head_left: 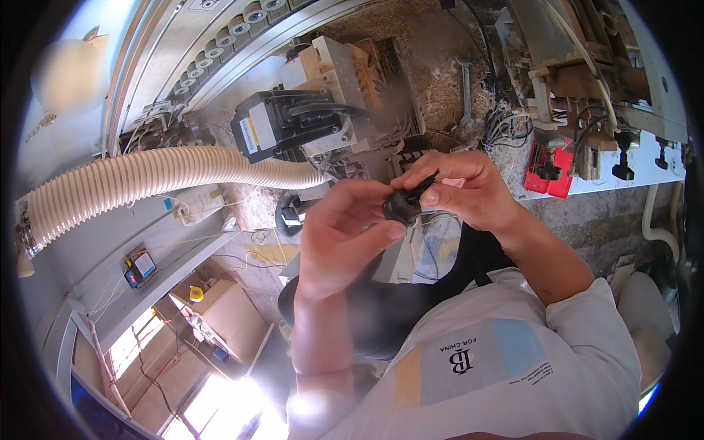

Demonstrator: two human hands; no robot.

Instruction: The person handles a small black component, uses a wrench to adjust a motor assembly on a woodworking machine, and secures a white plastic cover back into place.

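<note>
Both hands meet in the middle of the view around a small black part [402,207]. My left hand [345,238] comes up from below and pinches the part's lower side with thumb and fingers. My right hand [466,189] reaches in from the right and grips its top, where a thin black tab sticks out between the fingers. The part is held in the air in front of a dusty machine. Most of it is hidden by my fingers.
A ribbed beige hose [147,183] runs from the left to a black motor unit [290,125]. A wrench [466,81] lies on sawdust behind. A red block [550,172] and black knobs sit at the right on a white ledge. Loose wires hang below.
</note>
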